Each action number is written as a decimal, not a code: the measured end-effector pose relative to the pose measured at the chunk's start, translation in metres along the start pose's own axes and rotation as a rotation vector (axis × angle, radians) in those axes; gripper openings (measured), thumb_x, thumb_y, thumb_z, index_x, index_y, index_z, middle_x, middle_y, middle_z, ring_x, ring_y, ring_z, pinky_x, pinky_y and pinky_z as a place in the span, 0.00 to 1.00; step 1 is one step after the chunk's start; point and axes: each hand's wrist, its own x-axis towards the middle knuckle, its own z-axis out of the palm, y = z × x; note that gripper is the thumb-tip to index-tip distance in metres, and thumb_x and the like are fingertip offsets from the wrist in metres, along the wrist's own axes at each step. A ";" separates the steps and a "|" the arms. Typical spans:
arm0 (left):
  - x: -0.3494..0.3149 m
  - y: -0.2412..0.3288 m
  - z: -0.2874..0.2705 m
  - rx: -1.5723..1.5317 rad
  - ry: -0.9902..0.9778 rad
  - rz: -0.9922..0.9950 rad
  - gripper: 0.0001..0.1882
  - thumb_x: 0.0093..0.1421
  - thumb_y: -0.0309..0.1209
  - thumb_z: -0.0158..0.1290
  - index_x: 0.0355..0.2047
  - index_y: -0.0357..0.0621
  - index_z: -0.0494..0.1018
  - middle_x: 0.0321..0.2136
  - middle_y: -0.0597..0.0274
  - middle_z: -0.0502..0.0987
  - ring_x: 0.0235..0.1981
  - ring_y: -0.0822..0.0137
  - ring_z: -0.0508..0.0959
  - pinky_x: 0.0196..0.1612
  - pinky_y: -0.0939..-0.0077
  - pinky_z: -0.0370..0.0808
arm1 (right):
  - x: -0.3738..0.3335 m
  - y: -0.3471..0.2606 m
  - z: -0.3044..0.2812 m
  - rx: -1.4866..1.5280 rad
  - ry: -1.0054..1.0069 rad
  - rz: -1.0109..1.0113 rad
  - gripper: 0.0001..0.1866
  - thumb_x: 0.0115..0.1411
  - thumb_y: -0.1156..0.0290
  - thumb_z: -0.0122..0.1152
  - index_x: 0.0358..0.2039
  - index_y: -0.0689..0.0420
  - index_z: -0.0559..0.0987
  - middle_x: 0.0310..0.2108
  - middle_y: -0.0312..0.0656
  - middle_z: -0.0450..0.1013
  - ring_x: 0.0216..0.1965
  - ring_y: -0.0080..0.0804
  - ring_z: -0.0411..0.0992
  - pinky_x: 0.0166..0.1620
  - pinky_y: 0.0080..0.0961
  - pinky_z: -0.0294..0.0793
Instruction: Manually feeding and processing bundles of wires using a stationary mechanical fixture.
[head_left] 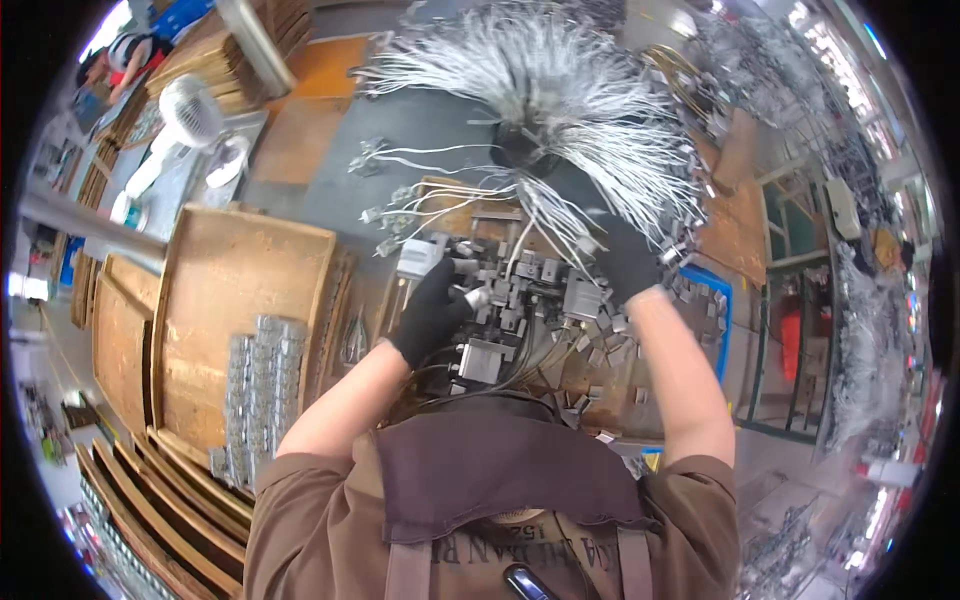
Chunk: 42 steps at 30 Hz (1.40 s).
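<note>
My left hand [432,312], in a black glove, is at the left side of a metal fixture [508,285] full of small blocks. Its fingers are closed round a small whitish piece [477,297] whose kind I cannot make out. Just beyond that hand is a pale grey box-shaped part [418,258]. To the right of the fixture is my right hand [628,262], also black-gloved, beside the ends of several white wires [560,225]. Blur and the dark glove hide its fingers, so any grip there is unclear. A square metal block [583,299] lies just below it.
A large fan of white wires [540,70] spreads over the far side of the bench. Small grey parts lie on the right, near a blue-edged tray [722,290]. On the left are a wooden tray [245,260], rows of metal parts [262,385] and a white fan [190,110].
</note>
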 end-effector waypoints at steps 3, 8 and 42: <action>-0.016 0.046 -0.009 0.127 -0.103 -0.163 0.19 0.59 0.34 0.57 0.48 0.40 0.71 0.38 0.62 0.75 0.38 0.74 0.74 0.43 0.74 0.72 | -0.014 0.083 -0.003 -0.667 -0.259 -0.069 0.16 0.53 0.68 0.58 0.43 0.53 0.77 0.40 0.50 0.77 0.42 0.47 0.75 0.46 0.42 0.73; -0.066 0.055 -0.122 0.399 0.097 -0.037 0.16 0.58 0.34 0.58 0.45 0.40 0.74 0.39 0.57 0.78 0.42 0.69 0.75 0.48 0.71 0.72 | -0.037 0.117 -0.010 -0.384 -0.137 -0.082 0.23 0.50 0.75 0.54 0.49 0.55 0.78 0.35 0.47 0.78 0.33 0.44 0.76 0.37 0.37 0.74; -0.187 0.068 -0.282 -0.201 0.654 0.100 0.11 0.58 0.23 0.54 0.41 0.42 0.69 0.38 0.61 0.73 0.42 0.63 0.76 0.47 0.65 0.77 | -0.014 -0.093 0.007 -0.463 -0.991 -0.366 0.18 0.52 0.57 0.63 0.40 0.53 0.79 0.39 0.46 0.76 0.41 0.47 0.76 0.45 0.44 0.73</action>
